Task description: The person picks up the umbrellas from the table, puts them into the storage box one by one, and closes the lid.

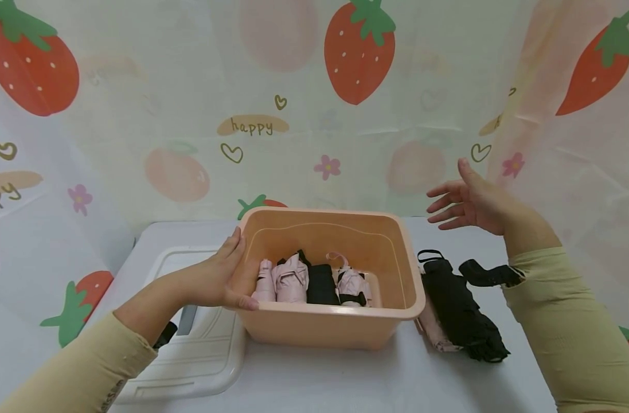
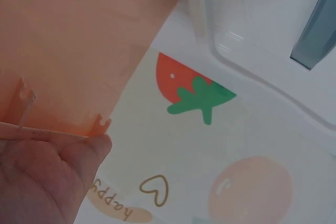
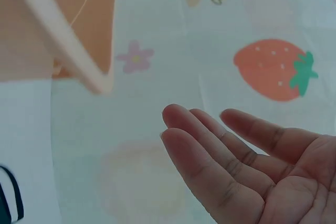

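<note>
A peach plastic storage bin [image 1: 324,327] stands on the table in the head view. My left hand [image 1: 216,275] holds its left rim, thumb over the front edge; the left wrist view shows that hand [image 2: 47,177] against the bin wall [image 2: 89,40]. Inside the bin, pink and black folded bundles that look like compact umbrellas stand in a row, among them a pink one [image 1: 292,279] and a black one [image 1: 322,285]. My right hand [image 1: 466,201] is raised beyond the bin's right side, fingers extended, palm bare; in the right wrist view this hand [image 3: 247,171] holds nothing.
Right of the bin, a black folded bundle with a loop [image 1: 456,304] lies partly over a pink one [image 1: 437,327]. A white lid [image 1: 190,367] with a grey latch [image 1: 187,320] lies at left, partly under my left arm. A strawberry-print sheet [image 1: 304,132] hangs behind.
</note>
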`<state>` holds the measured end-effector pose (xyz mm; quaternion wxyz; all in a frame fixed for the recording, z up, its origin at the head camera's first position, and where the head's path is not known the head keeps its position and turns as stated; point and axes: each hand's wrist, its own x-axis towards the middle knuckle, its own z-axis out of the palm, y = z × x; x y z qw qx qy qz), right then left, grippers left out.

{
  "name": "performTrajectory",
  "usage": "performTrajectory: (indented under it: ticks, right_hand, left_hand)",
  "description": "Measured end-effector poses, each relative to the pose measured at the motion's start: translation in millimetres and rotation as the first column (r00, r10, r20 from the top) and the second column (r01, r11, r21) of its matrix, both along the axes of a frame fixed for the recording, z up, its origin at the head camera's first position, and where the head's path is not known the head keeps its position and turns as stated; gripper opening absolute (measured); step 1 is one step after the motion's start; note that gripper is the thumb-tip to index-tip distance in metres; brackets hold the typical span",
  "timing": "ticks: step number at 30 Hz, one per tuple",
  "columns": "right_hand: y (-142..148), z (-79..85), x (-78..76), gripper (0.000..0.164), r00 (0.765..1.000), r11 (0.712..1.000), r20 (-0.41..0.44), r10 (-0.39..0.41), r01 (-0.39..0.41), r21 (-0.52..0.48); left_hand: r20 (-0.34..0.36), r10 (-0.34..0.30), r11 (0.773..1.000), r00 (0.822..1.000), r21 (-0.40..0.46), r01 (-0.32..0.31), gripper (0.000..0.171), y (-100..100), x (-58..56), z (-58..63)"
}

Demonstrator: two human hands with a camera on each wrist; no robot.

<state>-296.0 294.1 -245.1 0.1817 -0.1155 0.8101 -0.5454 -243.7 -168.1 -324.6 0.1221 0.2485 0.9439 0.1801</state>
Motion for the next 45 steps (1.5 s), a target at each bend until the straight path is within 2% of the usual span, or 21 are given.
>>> performTrajectory:
  ticks: [5, 13, 23, 34, 39, 45]
  right_hand:
    - [29, -11.7, 5.4, 0.091, 0.999, 1.000, 0.046, 0.002, -0.002, -0.002]
    - [54, -47.1, 18.8, 0.086, 0.997, 0.999, 0.074, -0.036, 0.034, 0.029]
    - [61, -89.2, 31.4, 0.082, 0.979, 0.996, 0.188, -0.078, 0.069, 0.058]
    - [61, -127.0, 35.9, 0.076, 0.956, 0.977, 0.238, -0.170, 0.133, 0.166]
    - [62, -135.2, 36.4, 0.067, 0.963, 0.977, 0.211, -0.169, 0.136, 0.165]
    - [63, -142.4, 34.2, 0.042, 0.969, 0.979, 0.193, -0.155, 0.125, 0.159]
  left_hand:
    - [-0.005, -0.002, 1.000, 1.000, 0.001, 0.002, 0.133, -1, -1.1, -2.3]
    - [-0.010, -0.001, 1.000, 1.000, -0.009, 0.001, 0.132, -1, -3.0, -2.6]
    - [-0.008, 0.005, 1.000, 1.000, -0.005, -0.006, 0.132, 1, -2.0, -2.2]
    - [0.001, 0.015, 1.000, 1.000, 0.008, -0.015, 0.133, 0, -2.2, -4.0]
    - [0.003, 0.015, 1.000, 1.000, 0.005, -0.015, 0.133, 0, -1.8, -3.7]
    - [0.001, 0.014, 1.000, 1.000, -0.003, -0.014, 0.133, 0, -2.0, -2.9]
